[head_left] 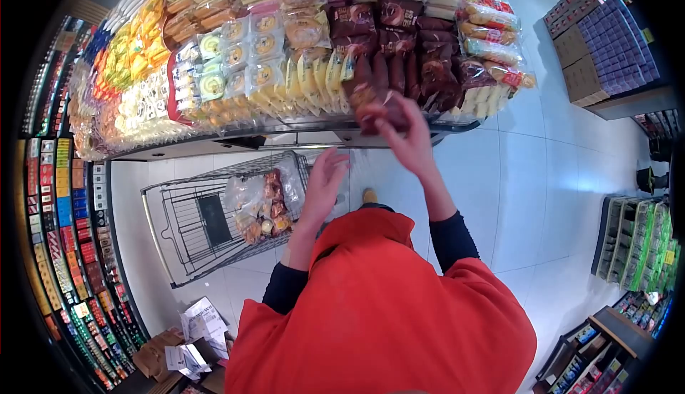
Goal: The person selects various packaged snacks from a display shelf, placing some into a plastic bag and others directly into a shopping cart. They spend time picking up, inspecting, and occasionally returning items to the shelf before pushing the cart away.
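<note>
My right hand (407, 133) grips a dark red-brown snack packet (371, 108) at the front edge of the display, just below a row of similar dark packets (396, 73). The held packet is blurred. My left hand (326, 180) is raised beside the cart, fingers apart, holding nothing. Left of the dark packets stand yellowish wrapped snacks (314, 80). Below and left of the display, a wire shopping cart (182, 230) carries a clear plastic bag of snack packets (265, 205).
Packed shelves (78, 237) line the left side. Opened cartons and papers (203, 330) lie at lower left. Stacked boxes (606, 51) stand at upper right, with green-edged packs (638, 244) below them. The display's dark front rail (285, 131) runs before me.
</note>
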Motion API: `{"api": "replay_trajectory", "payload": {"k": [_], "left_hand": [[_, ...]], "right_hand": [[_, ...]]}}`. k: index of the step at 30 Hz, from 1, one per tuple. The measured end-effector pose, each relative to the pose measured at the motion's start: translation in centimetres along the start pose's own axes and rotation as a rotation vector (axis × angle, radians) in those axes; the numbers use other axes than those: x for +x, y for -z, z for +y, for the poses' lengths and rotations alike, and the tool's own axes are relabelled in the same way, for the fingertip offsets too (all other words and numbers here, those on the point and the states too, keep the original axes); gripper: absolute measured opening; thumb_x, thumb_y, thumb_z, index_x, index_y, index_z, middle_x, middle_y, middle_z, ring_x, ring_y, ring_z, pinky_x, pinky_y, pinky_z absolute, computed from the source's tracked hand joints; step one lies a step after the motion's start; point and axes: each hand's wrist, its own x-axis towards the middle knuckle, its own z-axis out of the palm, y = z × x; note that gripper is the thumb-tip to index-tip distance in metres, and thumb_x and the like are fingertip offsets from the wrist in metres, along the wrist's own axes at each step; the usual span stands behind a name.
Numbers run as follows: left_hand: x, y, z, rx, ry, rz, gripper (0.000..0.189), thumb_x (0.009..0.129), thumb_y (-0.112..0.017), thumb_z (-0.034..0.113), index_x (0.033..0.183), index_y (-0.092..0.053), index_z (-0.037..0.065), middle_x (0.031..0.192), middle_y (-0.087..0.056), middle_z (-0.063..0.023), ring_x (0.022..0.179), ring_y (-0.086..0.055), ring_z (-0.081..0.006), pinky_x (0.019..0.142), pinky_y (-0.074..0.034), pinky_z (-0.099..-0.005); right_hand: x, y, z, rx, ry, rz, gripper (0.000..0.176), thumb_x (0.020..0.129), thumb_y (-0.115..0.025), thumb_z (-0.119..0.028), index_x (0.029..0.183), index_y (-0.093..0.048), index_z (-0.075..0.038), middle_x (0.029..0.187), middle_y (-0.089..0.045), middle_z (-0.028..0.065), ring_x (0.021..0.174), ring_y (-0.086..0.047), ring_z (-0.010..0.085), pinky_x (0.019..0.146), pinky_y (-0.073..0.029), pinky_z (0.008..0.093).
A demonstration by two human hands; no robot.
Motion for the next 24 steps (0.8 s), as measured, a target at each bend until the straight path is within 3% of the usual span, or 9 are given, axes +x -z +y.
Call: {"api": "replay_trajectory", "payload": {"k": [3, 5, 6, 10, 13, 17, 19, 21, 24], "left_hand": [[-1.7, 1.6, -1.5, 0.044, 0.09, -0.004, 0.045, 0.102, -0.055, 0.014, 0.144, -0.041, 0.005, 0.126, -0.063, -0.0135, 0.112, -0.063, -0.0208, 0.098, -0.045, -0.0328], [-2.8, 3.2, -4.2, 0.039, 0.177, 0.03, 0.048, 0.102, -0.056, 0.012, 0.144, -0.036, 0.001, 0.125, -0.062, -0.0145, 0.11, -0.064, -0.0226, 0.097, -0.046, -0.0327], [-3.5, 4.0, -5.3, 0.039, 0.179, 0.031, 0.048, 0.102, -0.056, 0.012, 0.144, -0.036, 0.001, 0.125, -0.062, -0.0145, 0.11, -0.064, -0.0226, 0.097, -0.046, -0.0327], [-6.2, 6.2, -7.6, 0.055, 0.327, 0.196, 0.047, 0.102, -0.055, 0.013, 0.143, -0.037, 0.0, 0.122, -0.064, -0.0135, 0.107, -0.064, -0.0203, 0.093, -0.048, -0.0305], [-8.4, 7.6, -8.5, 0.086, 0.384, 0.282, 0.048, 0.102, -0.055, 0.016, 0.144, -0.036, 0.0, 0.122, -0.064, -0.0138, 0.106, -0.065, -0.0189, 0.092, -0.048, -0.0297], [-10.5, 9.3, -11.0, 0.036, 0.424, 0.365, 0.052, 0.102, -0.056, 0.017, 0.145, -0.035, -0.001, 0.122, -0.065, -0.015, 0.104, -0.066, -0.0187, 0.09, -0.05, -0.0296], [-11.3, 10.6, -14.9, -0.007, 0.348, 0.384, 0.052, 0.099, -0.062, 0.017, 0.142, -0.039, -0.001, 0.113, -0.066, -0.0144, 0.1, -0.066, -0.0189, 0.087, -0.051, -0.0293], [-12.4, 10.5, -15.3, -0.036, 0.319, 0.389, 0.051, 0.098, -0.062, 0.016, 0.141, -0.04, -0.002, 0.107, -0.066, -0.0132, 0.099, -0.066, -0.0195, 0.087, -0.052, -0.03], [-13.3, 10.7, -15.7, -0.002, 0.346, 0.424, 0.049, 0.098, -0.061, 0.017, 0.139, -0.043, -0.003, 0.104, -0.065, -0.0115, 0.095, -0.065, -0.0172, 0.084, -0.052, -0.0295]], "right_hand": [[3.8, 2.5, 0.6, -0.259, 0.06, 0.271, 0.055, 0.089, -0.073, -0.014, 0.136, -0.051, 0.001, 0.119, -0.059, 0.0145, 0.108, -0.062, 0.0231, 0.093, -0.049, 0.0334], [6.2, 3.6, 1.1, -0.464, 0.147, 0.37, 0.061, 0.085, -0.074, -0.014, 0.136, -0.047, 0.004, 0.119, -0.056, 0.0205, 0.107, -0.06, 0.0362, 0.094, -0.048, 0.0408], [6.9, 3.7, 1.2, -0.555, 0.14, 0.414, 0.062, 0.085, -0.072, -0.017, 0.139, -0.047, -0.002, 0.124, -0.053, 0.0208, 0.109, -0.059, 0.0397, 0.091, -0.051, 0.0449], [8.0, 3.3, 1.1, -0.666, -0.06, 0.337, 0.055, 0.088, -0.069, -0.023, 0.139, -0.052, -0.015, 0.129, -0.051, 0.0166, 0.114, -0.058, 0.0382, 0.084, -0.054, 0.0476], [7.9, 2.6, 2.9, -0.798, -0.038, 0.315, 0.051, 0.087, -0.07, -0.023, 0.135, -0.056, -0.013, 0.129, -0.051, 0.0164, 0.115, -0.058, 0.0366, 0.086, -0.054, 0.0461], [7.8, 2.6, 3.8, -0.851, 0.047, 0.337, 0.049, 0.087, -0.072, -0.027, 0.131, -0.059, -0.011, 0.132, -0.051, 0.0199, 0.123, -0.052, 0.0396, 0.097, -0.048, 0.0474], [8.0, 2.5, 4.6, -0.947, 0.133, 0.353, 0.051, 0.087, -0.073, -0.03, 0.131, -0.059, -0.01, 0.132, -0.052, 0.0216, 0.125, -0.051, 0.0408, 0.1, -0.046, 0.0501], [8.0, 2.6, 5.3, -0.968, 0.234, 0.351, 0.054, 0.086, -0.074, -0.032, 0.131, -0.059, -0.008, 0.129, -0.055, 0.023, 0.123, -0.052, 0.0409, 0.101, -0.045, 0.0512], [7.2, 1.7, 3.6, -0.929, 0.358, 0.364, 0.055, 0.084, -0.078, -0.032, 0.131, -0.061, -0.008, 0.126, -0.057, 0.0206, 0.119, -0.054, 0.0374, 0.1, -0.046, 0.0474]]}}
